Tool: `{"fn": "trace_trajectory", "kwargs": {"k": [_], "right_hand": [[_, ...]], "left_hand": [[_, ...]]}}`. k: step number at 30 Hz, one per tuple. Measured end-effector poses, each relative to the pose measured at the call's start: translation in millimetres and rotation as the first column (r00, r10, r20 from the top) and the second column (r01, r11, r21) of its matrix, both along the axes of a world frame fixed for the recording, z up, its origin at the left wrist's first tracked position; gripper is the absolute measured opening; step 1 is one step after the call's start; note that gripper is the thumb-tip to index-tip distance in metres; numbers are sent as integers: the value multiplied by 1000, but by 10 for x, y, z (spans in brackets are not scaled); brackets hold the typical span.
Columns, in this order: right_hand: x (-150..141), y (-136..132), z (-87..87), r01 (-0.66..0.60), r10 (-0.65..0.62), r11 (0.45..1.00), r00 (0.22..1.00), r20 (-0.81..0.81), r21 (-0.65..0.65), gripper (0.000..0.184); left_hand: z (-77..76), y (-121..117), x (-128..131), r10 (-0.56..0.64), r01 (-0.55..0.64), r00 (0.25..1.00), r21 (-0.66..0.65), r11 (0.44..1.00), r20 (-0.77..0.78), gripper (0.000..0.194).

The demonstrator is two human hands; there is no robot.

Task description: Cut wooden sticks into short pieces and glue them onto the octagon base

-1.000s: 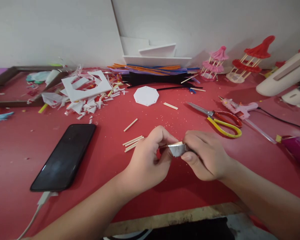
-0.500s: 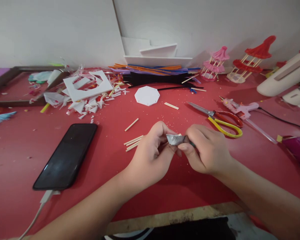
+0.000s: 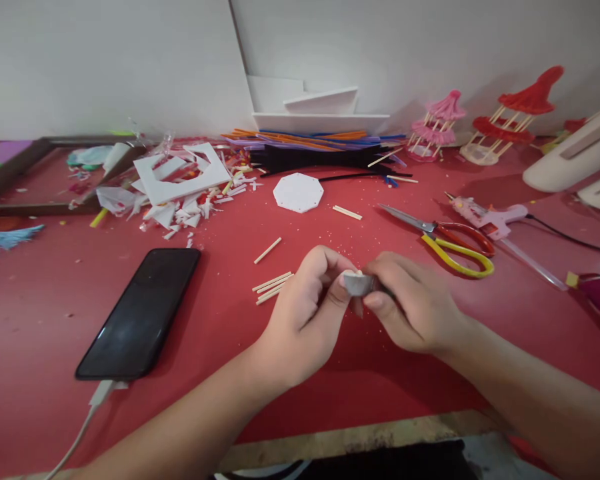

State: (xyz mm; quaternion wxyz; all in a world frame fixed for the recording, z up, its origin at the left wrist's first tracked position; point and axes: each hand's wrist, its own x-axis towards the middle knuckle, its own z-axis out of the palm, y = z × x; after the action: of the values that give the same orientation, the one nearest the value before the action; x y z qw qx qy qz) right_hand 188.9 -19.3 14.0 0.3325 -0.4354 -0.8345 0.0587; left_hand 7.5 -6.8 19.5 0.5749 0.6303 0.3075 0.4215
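My right hand (image 3: 415,303) is closed around the handle of a small knife (image 3: 359,285), most of which is hidden by the fingers; its short, wide grey blade points toward my left hand. Pinched in my left hand (image 3: 305,313) is a pale wooden stick (image 3: 352,272), of which only a little shows above the blade. The blade lies against the stick and close to my left thumb. Several cut wooden sticks (image 3: 271,285) lie just left of my left hand, partly behind it. A single stick (image 3: 268,251) and a pair of sticks (image 3: 347,213) lie farther back.
A white octagonal board (image 3: 299,193) lies behind my hands. Red-and-yellow-handled scissors (image 3: 435,235) and a pink glue gun (image 3: 495,217) lie to the right. A phone (image 3: 140,313) is on the left, foam scraps (image 3: 180,187) behind it. Pink (image 3: 435,127) and red (image 3: 515,117) small models stand at the back.
The knife blade has tilted and turned between my hands, and more of the pale stick shows above it. The whole view has shifted slightly.
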Motion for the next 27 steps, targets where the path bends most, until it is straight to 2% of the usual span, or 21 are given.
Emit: {"fn": "trace_trajectory", "kwargs": {"k": [2,8,12,19,27], "right_hand": [[-43,-30,-5,-53,53,999,999,2,-7,37],[-26,-39,27,-93,93,996,995,-26,14,36],[-17,-45,33,-103,103,995,993,-49,6,35],[-12,-50,26,-122,119,992,991,-60,-42,36],[-12,-50,41,-132,130,991,990,-61,-35,34]], "left_hand": [[-9,3,-5,2,1,999,47,999,-50,9],[-13,11,-15,-38,62,988,155,986,-153,12],[-10,22,-13,-32,59,987,179,982,-155,18],[-12,11,-22,-17,65,980,237,969,-197,16],[11,22,-22,-8,66,982,307,949,-186,17]]}}
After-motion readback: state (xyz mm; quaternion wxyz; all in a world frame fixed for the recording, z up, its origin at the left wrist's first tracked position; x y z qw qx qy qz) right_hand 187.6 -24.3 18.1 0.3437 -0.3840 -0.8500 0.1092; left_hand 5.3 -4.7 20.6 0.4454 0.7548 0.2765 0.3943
